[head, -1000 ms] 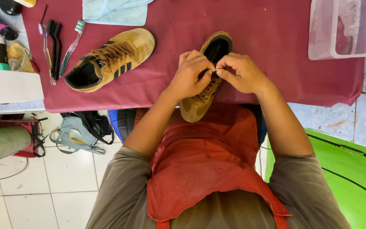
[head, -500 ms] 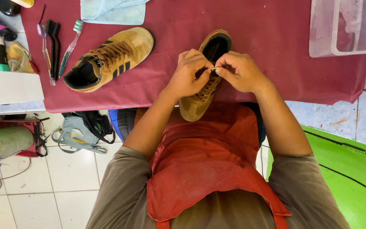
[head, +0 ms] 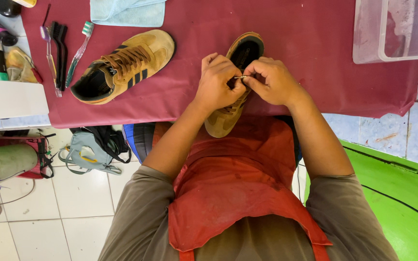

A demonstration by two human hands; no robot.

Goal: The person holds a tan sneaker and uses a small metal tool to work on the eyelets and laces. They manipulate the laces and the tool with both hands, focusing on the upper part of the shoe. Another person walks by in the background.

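The person bends over a tan shoe point(head: 228, 113) that lies at the near edge of the worktop point(head: 194, 99), which has a dark red cloth on it. The shoe's toe hangs off the edge toward the person's red apron point(head: 240, 193). Its heel points away, so its long side runs straight out from the body.

Both hands sit right on top of the shoe, side by side and touching. The left hand point(head: 218, 82) and the right hand point(head: 274, 82) are equally near. The fingers of both hands pinch one thin lace end point(head: 240, 77) between them, just above the shoe's opening.

Since the earlier picture the hands have hardly moved. They stay closed on the lace, a bit tighter together.

A second tan shoe point(head: 124, 65) lies to the left, well apart. Brushes point(head: 59, 53) lie past it.
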